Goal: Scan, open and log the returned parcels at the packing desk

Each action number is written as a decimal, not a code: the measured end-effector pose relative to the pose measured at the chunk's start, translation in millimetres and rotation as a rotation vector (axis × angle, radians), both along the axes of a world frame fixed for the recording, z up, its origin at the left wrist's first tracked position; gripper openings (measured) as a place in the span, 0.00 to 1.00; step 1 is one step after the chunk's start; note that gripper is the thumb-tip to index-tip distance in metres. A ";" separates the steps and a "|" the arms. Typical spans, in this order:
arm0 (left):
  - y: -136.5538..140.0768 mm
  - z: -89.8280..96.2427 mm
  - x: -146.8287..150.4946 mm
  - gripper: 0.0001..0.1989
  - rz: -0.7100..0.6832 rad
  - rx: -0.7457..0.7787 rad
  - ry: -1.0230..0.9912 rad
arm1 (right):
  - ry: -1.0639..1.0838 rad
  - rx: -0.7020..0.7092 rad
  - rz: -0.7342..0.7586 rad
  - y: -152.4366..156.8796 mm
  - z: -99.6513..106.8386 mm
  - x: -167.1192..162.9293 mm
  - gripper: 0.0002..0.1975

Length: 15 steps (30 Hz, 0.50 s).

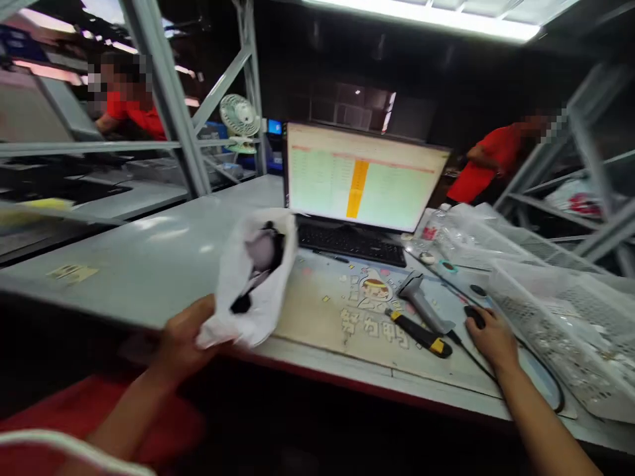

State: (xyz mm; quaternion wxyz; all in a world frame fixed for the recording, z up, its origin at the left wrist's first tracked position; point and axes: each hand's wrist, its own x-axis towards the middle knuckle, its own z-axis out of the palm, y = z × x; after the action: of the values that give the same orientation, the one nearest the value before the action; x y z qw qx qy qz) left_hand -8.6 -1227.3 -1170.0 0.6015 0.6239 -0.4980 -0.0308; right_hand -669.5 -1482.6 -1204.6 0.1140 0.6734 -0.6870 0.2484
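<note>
A white bag (pixel 229 277) with its mouth gaping is pinched at the near edge by my left hand (pixel 186 340), above the desk's front edge. Inside it lie black and greyish items (pixel 265 251) whose kind I cannot make out. Over on the right, my right hand (pixel 493 337) rests curled over a black computer mouse (pixel 475 317). Between the hands, a grey barcode scanner (pixel 425 304) and a black-and-yellow utility knife (pixel 421 332) lie on a printed desk mat (pixel 317 311). Behind them stand a black keyboard (pixel 351 244) and a lit monitor (pixel 364 178) showing a table with an orange column.
White plastic baskets (pixel 550 330) with clear packaging line the right side, near a plastic bottle (pixel 436 221). A cable runs along the mat's right part. A small fan (pixel 239 116) stands behind the metal frame (pixel 166 99). Two people in red shirts are farther back.
</note>
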 end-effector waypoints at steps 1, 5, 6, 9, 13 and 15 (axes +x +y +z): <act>3.5 -1.2 -5.3 0.22 -0.030 -0.001 -0.072 | 0.006 0.010 0.004 0.9 0.1 -3.3 0.33; 5.9 -11.7 -16.8 0.20 0.034 -0.041 -0.126 | 0.012 0.001 -0.021 -1.7 1.0 -11.8 0.36; 5.4 -13.8 -17.8 0.21 0.061 -0.062 -0.111 | 0.013 0.000 -0.028 -2.5 1.4 -12.1 0.36; 5.8 -15.1 -20.8 0.26 0.085 -0.105 -0.059 | 0.014 -0.004 -0.032 -2.0 2.1 -11.7 0.36; 7.1 -16.2 -23.3 0.22 0.004 -0.129 -0.092 | 0.017 -0.076 0.001 -7.0 -2.3 -17.3 0.33; 6.9 -18.6 -22.9 0.21 -0.042 -0.131 -0.158 | 0.007 -0.168 0.059 -12.7 -5.7 -22.0 0.28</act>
State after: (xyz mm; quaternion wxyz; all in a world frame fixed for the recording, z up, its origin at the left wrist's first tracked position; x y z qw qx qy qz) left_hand -31.5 -1220.4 -1188.6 0.5990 0.5730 -0.5580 0.0384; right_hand -691.4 -1495.2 -1210.3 0.1652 0.6822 -0.6432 0.3059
